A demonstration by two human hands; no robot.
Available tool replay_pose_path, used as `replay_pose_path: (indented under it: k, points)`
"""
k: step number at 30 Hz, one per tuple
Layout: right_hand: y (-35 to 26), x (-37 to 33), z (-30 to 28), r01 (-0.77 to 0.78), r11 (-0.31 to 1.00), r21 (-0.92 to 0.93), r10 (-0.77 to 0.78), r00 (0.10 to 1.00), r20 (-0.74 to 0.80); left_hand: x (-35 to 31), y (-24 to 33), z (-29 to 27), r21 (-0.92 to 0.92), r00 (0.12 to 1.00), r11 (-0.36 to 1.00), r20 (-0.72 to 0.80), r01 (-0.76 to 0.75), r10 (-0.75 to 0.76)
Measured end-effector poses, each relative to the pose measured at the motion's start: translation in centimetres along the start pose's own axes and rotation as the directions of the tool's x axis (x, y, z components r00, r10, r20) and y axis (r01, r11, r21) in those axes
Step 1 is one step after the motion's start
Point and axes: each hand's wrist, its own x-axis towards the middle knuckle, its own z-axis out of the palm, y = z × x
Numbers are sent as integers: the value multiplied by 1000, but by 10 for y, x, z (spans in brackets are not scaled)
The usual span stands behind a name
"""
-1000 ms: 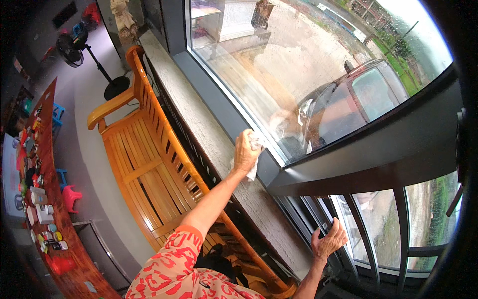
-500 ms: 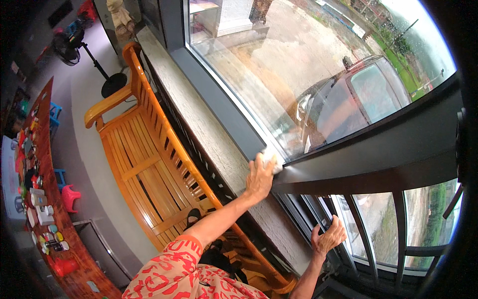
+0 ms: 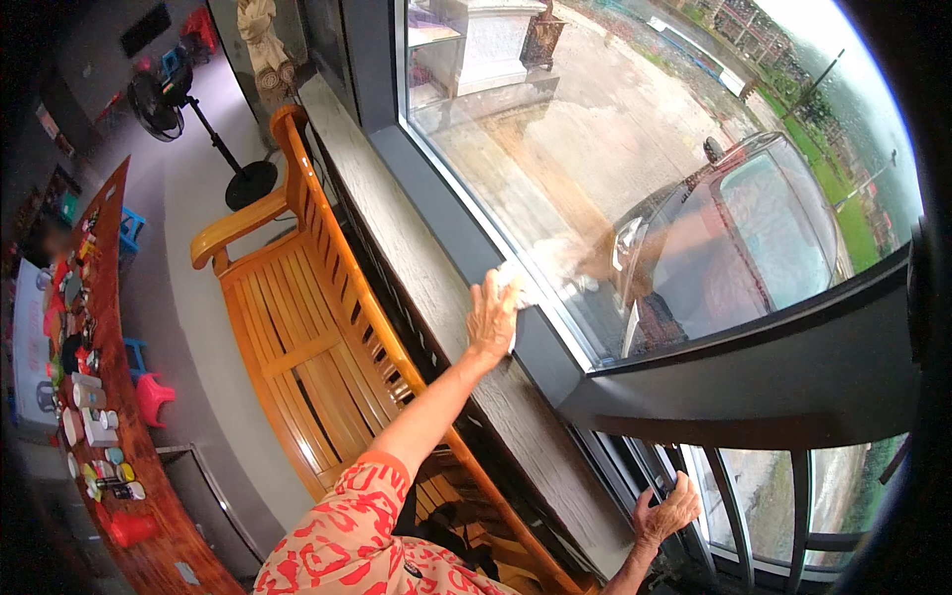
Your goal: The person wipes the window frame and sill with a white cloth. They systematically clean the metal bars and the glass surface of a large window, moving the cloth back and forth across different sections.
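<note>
My left hand (image 3: pixel 493 319) presses a crumpled white wiping cloth (image 3: pixel 516 285) onto the dark grey window frame (image 3: pixel 555 349), along the lower edge of the large glass pane (image 3: pixel 516 159). Its fingers lie bent over the cloth and hide part of it. To the lower right, my right hand (image 3: pixel 670 513) grips the dark upright edge of the barred window section, thumb and fingers on either side. A pale stone sill (image 3: pixel 397 223) runs below the frame, between it and the bench.
A slatted wooden bench (image 3: pixel 297 347) stands along the sill, close against me. Further left are a black standing fan (image 3: pixel 250 185), a pink stool (image 3: pixel 152 399) and a long red-brown table (image 3: pixel 164 531) crowded with containers. Dark window bars (image 3: pixel 729 506) rise at right; a car (image 3: pixel 744 238) shows outside.
My left hand has slid the cloth away from the frame's corner, up and left along the lower edge. My right hand stays on the window edge; the whole view has shifted a little.
</note>
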Motion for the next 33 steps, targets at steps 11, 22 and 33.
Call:
replay_pose_path:
  k: [11,22,33]
  points:
    - [-2,-1,-1,-44,999,19,44,999,15,72,-41,-4,-207,959,937,15,280,-283]
    - [-5,6,-2,-87,996,24,86,996,38,-56,47,12,-321,997,946,49,-37,56]
    - [-2,1,2,-58,998,-2,58,998,-10,-86,54,10,-138,953,950,84,-279,292]
